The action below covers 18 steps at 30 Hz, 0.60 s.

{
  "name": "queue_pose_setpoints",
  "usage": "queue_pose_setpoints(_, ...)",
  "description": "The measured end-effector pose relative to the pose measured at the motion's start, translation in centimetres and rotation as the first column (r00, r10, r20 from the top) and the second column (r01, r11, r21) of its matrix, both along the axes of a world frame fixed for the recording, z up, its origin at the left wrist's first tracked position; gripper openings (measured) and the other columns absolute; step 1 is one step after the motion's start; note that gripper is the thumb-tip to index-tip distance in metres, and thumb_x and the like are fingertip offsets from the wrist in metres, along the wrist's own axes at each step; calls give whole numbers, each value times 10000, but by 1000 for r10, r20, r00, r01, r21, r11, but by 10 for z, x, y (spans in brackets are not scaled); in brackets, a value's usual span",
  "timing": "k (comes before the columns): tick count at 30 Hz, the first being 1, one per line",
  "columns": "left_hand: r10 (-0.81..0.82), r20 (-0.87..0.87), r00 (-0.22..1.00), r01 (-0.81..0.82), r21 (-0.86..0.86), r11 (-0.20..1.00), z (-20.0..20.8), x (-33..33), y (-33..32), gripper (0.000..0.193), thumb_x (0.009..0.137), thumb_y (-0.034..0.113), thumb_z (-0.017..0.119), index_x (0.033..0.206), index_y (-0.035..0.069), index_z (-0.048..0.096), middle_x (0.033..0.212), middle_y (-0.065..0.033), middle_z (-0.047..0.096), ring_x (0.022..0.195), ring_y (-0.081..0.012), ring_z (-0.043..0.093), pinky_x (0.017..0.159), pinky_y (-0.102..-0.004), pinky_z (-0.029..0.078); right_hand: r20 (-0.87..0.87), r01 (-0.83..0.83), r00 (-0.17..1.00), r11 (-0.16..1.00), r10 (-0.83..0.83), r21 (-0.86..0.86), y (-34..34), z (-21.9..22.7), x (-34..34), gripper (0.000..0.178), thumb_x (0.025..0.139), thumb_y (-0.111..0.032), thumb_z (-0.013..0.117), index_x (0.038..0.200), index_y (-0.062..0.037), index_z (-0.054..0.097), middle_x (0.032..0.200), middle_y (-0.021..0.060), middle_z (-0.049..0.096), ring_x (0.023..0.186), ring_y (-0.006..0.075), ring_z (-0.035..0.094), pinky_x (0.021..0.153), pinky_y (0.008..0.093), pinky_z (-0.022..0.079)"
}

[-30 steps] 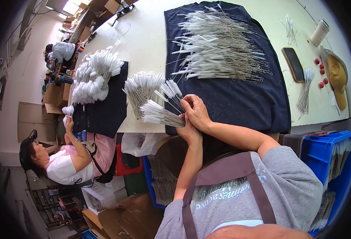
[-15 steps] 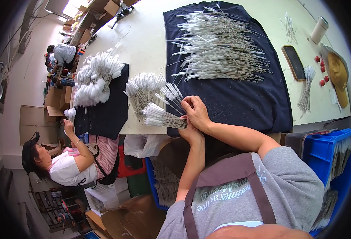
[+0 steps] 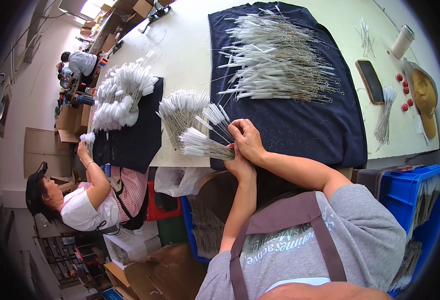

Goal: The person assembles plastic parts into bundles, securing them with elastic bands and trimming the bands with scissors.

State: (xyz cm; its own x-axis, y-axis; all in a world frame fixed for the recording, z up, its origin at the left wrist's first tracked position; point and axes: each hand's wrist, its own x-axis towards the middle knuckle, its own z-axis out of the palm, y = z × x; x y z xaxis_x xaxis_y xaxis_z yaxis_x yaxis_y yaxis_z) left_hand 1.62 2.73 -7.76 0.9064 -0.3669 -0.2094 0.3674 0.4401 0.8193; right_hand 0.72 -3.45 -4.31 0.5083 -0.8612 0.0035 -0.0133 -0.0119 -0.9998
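My left hand (image 3: 239, 163) is closed around a thick bundle of straw brushes (image 3: 199, 144) with white bristles and thin wire stems, their heads pointing left. Just above it, my right hand (image 3: 248, 140) pinches the stems of a smaller fan of straw brushes (image 3: 216, 115). The two hands touch, and the fingers of the left are partly hidden by the right. Beyond the bundles lies a pile of brushes (image 3: 182, 107) on the pale table. A large heap of brushes with looped wire ends (image 3: 280, 57) covers the far part of a dark cloth (image 3: 300, 132).
Left, a co-worker (image 3: 92, 200) holds brushes beside another brush pile (image 3: 122, 97). On the table's right are a phone (image 3: 370, 81), a brush bundle (image 3: 387, 112), red balls (image 3: 405, 107), a cap (image 3: 424, 97) and a white bottle (image 3: 403, 41). Blue crates (image 3: 405, 190) stand below the edge.
My hands keep nearly the same hold on both bunches. The view has shifted slightly. At left, the co-worker's raised hand and brushes have moved a little.
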Motion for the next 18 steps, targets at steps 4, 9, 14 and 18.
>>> queue_pose_setpoints(4, 7, 0, 1000, -7, -13, 1000, 0, 1, 0, 104, 852, 34, 577, 829, 13, 478, 826, -49, 521, 738, -140, 542, 690, -268, 469, 16, -3, 1000, 1000, 3, -19, 2, 2, -2, 240, 858, -263, 562, 895, -28, 596, 870, 107, 547, 793, 233, 544, 720, 334, 439)
queue_pose_setpoints(9, 5, 9, 1000, -5, 20, 1000, -2, 0, 1, 101, 854, 42, 582, 834, 10, 488, 831, -50, 527, 738, -140, 542, 693, -268, 470, 16, -12, 1000, 1000, 12, -10, 0, -1, -2, 246, 858, -268, 563, 898, -28, 594, 868, 109, 546, 788, 231, 544, 719, 331, 439)
queue_pose_setpoints(14, 6, 30, 1000, -7, 34, 999, -4, 1, 1, 116, 855, 59, 591, 830, 8, 491, 831, -50, 530, 742, -135, 538, 694, -262, 466, 14, -18, 1000, 1000, 18, -2, 0, 1, -3, 243, 856, -265, 565, 898, -27, 594, 869, 110, 547, 789, 231, 545, 717, 333, 441)
queue_pose_setpoints(18, 4, 27, 1000, -5, 47, 999, 0, -1, -2, 126, 854, 73, 602, 833, 7, 496, 803, -39, 533, 707, -126, 534, 661, -251, 466, 4, -25, 1000, 1000, 25, 7, -3, 2, -4, 244, 855, -262, 566, 899, -24, 594, 871, 114, 547, 788, 234, 547, 715, 330, 442)
